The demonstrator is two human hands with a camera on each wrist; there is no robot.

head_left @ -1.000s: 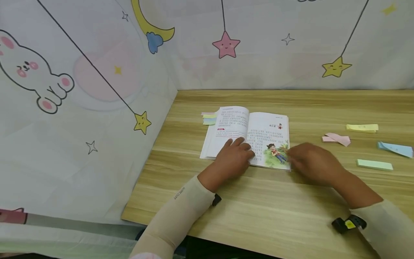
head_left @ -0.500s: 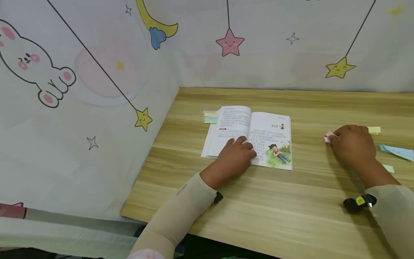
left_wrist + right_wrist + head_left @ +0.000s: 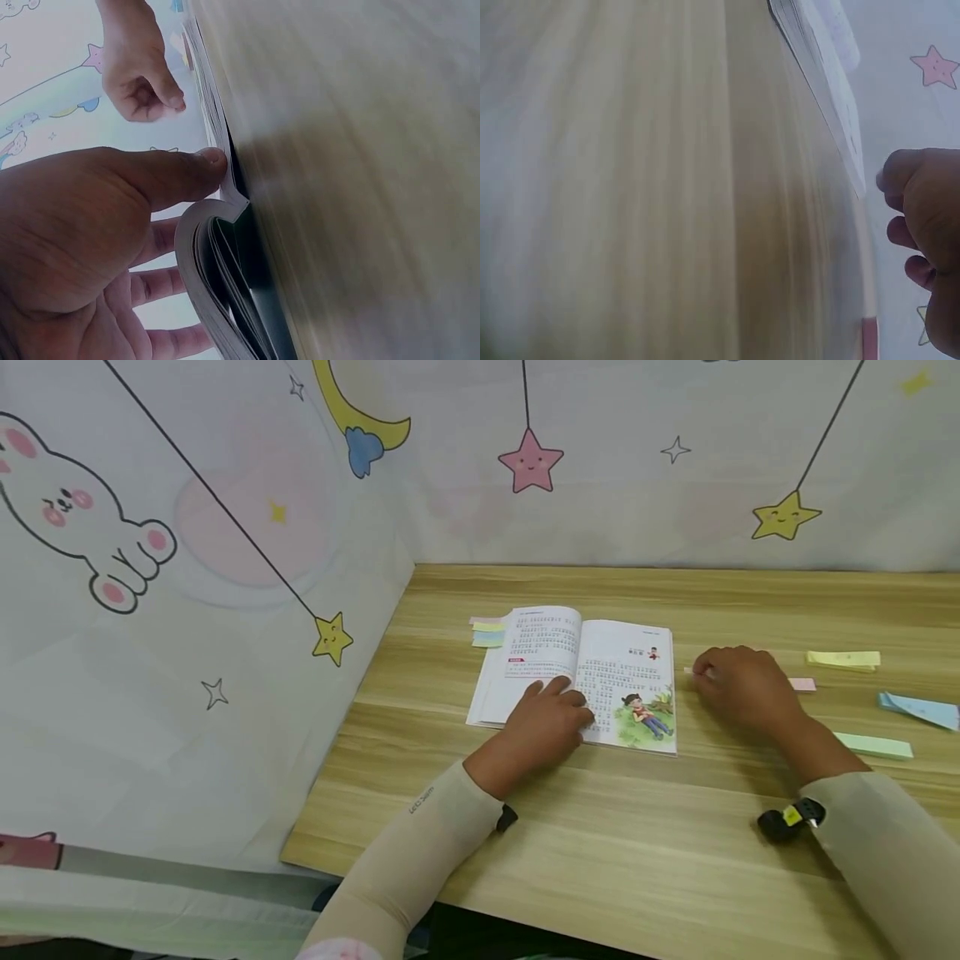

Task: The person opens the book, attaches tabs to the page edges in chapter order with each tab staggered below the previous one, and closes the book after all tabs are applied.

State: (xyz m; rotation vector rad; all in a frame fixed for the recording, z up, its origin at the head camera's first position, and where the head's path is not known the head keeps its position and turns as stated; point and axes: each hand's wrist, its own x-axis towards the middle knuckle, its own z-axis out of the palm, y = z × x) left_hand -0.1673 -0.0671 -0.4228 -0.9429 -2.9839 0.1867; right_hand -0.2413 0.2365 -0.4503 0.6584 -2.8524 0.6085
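Book [image 3: 626, 647] lies open on the table [image 3: 600, 843], beneath the left hand [image 3: 546, 731] and off to the left of the right hand [image 3: 750, 689].

Right hand: thumb and index together, clamped on a pink strip [image 3: 688, 671]. Only its pale end shows, poking out left of the fingertips, just beside the book's right edge with a narrow gap between in the head view. Other fingers curled in. Wrist view shows little of the strip itself.

Left hand: fingers apart, pressing near the bottom of the gutter. Thumb on the right page [image 3: 611, 647] side, fingers spread over the left page [image 3: 542, 628]; nothing pinched.

Book's condition: left page bulges up in a curve under the fingers, right page flatter. Print on both; coloured picture [image 3: 645, 718] of a figure lying on grass, low on the right page, between the two hands. Tabs [image 3: 489, 633] in pink, yellow and blue stick out past the far left edge, up and left of the left hand.

Around the pinch: pink pad [image 3: 804, 684] just right, partly hidden by the hand; yellow pad [image 3: 842, 660] farther right; blue pad [image 3: 918, 710] farthest right; green pad [image 3: 876, 746] right and nearer the person, one end behind the wrist.
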